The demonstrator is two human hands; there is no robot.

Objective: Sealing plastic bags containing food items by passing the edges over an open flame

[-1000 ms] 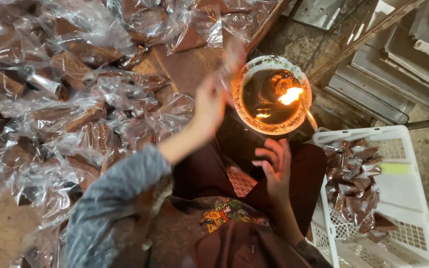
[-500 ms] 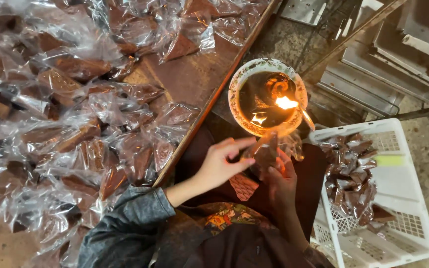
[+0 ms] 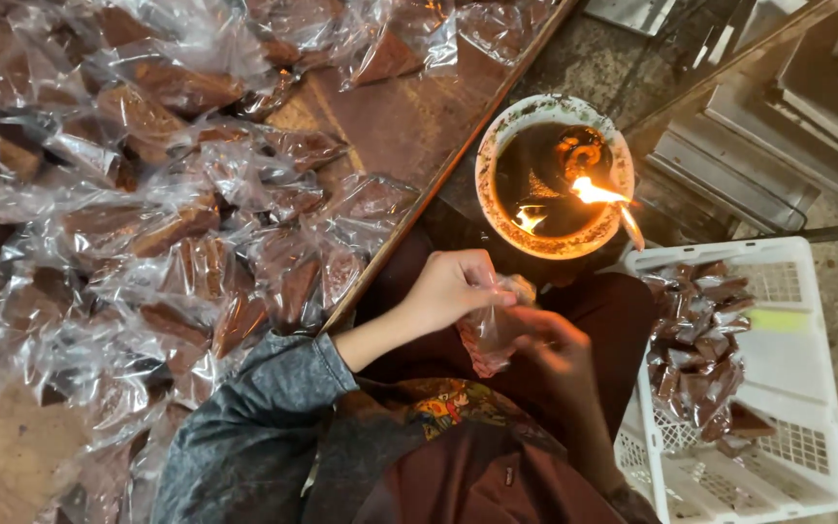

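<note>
Left hand (image 3: 453,289) and right hand (image 3: 555,347) pinch a clear plastic packet (image 3: 493,335) held between them.

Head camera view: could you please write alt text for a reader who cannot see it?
Left hand and right hand pinch a clear plastic packet over the lap, below a bowl lamp with a small flame. Wrapped brown pieces cover the wooden tray at left; more fill a white basket at right.

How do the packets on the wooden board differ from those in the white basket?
The packets on the wooden board form a broad, sprawling heap with loose, puffy plastic; the packets in the white basket are fewer, in a tighter pile with flatter wrap. Both hold brown pieces in clear plastic.
</note>
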